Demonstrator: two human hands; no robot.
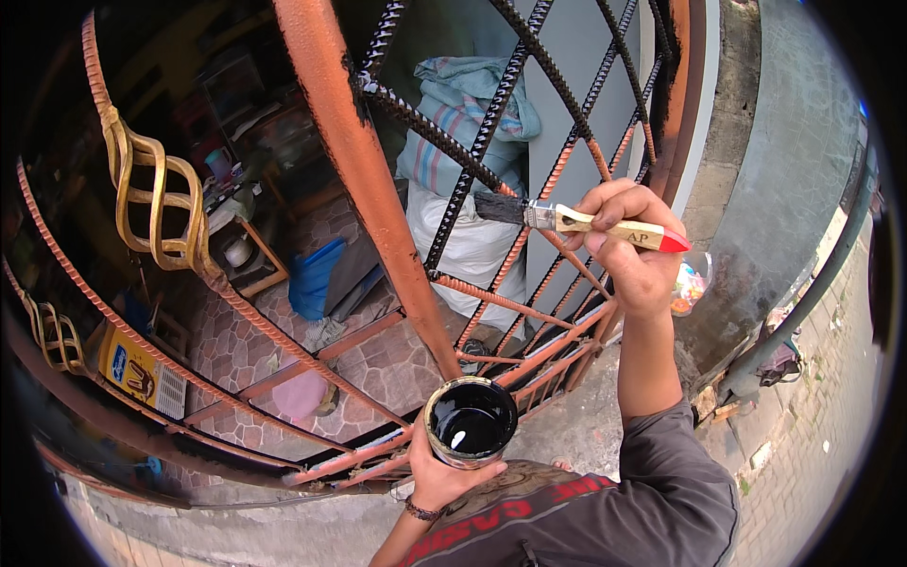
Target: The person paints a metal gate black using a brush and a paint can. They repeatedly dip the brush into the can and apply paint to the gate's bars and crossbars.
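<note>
My right hand grips a flat paintbrush by its pale wooden handle with a red end. Its dark bristles are at a twisted steel bar of the window grille; whether they touch it I cannot tell. Glossy black coats the upper bars, while several lower bars are orange-brown. My left hand holds a round can of black paint upright, low before my body. An orange metal post stands left of the grille, with black smears along its right edge.
Left of the post, bars with golden twisted basket ornaments curve across the opening. Behind the grille lie a bluish woven sack and a white sack. A yellow carton stands inside at lower left. A grey pipe runs along the right.
</note>
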